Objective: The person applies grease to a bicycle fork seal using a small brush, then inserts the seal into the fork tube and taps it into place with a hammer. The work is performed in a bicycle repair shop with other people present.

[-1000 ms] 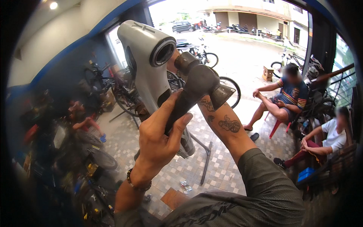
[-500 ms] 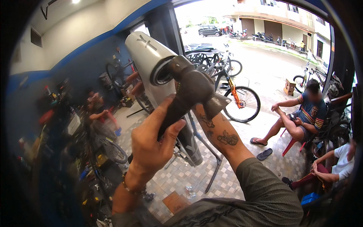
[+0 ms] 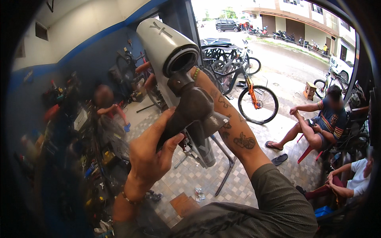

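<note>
A pale grey bicycle frame (image 3: 160,37) is held up in front of me, the round dark opening of its head tube (image 3: 183,59) facing me. My left hand (image 3: 149,158) is closed around the dark handle of a mallet (image 3: 194,107). The mallet's blunt end is just below the rim of the opening; whether it touches cannot be told. My right forearm passes behind the frame. Fingers of my right hand (image 3: 147,75) wrap round the tube's far left side, while its palm is hidden.
A bicycle with an orange fork (image 3: 251,93) stands near the doorway. Two people sit at right, one on a red stool (image 3: 304,143). Another person crouches at left beside cluttered tools and parts (image 3: 105,158). Stand legs (image 3: 225,174) and cardboard (image 3: 184,204) are on the tiled floor.
The mallet has dropped from the opening's rim to just below it, uncovering more of the opening. My left hand has moved slightly left. The whole view has shifted a little.
</note>
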Available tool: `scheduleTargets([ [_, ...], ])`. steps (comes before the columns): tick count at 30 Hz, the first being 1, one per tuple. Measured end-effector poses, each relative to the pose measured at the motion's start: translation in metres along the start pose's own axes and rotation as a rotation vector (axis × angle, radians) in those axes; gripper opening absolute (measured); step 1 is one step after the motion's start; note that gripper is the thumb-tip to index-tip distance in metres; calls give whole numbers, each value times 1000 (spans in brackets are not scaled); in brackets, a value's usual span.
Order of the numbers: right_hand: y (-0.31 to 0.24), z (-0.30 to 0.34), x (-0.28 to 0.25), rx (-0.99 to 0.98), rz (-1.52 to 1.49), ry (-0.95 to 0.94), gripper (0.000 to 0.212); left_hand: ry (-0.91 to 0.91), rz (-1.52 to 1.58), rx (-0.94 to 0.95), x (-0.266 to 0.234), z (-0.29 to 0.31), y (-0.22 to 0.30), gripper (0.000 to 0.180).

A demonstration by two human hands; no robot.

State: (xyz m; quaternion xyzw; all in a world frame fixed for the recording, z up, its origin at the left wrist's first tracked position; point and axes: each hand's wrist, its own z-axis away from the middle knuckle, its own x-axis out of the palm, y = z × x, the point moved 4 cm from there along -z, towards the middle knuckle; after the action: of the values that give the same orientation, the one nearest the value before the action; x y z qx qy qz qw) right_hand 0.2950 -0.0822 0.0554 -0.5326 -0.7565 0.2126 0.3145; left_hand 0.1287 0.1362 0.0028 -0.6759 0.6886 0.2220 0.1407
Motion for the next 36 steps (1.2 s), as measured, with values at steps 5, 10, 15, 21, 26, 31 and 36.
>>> scheduleTargets([
  [5,11,5,8,12,-23,-14,57,-86,-20,-39,-1,5,10,54],
  [10,25,6,23,21,-36,-16,58,-59,-75,35,-7,6,8,54],
  [15,0,9,5,-2,23,10,59,-8,16,-11,-1,-5,12,53],
  [21,10,10,6,-1,-19,18,60,-99,-34,0,6,-6,20,49],
  [26,-4,11,-6,-16,3,31,61,-61,-14,-62,6,-20,9,45],
  [31,-7,9,2,-11,21,27,62,-79,-21,-27,7,-10,18,47],
  [36,12,4,23,3,6,1,63,-70,-77,2,-12,-4,26,48],
])
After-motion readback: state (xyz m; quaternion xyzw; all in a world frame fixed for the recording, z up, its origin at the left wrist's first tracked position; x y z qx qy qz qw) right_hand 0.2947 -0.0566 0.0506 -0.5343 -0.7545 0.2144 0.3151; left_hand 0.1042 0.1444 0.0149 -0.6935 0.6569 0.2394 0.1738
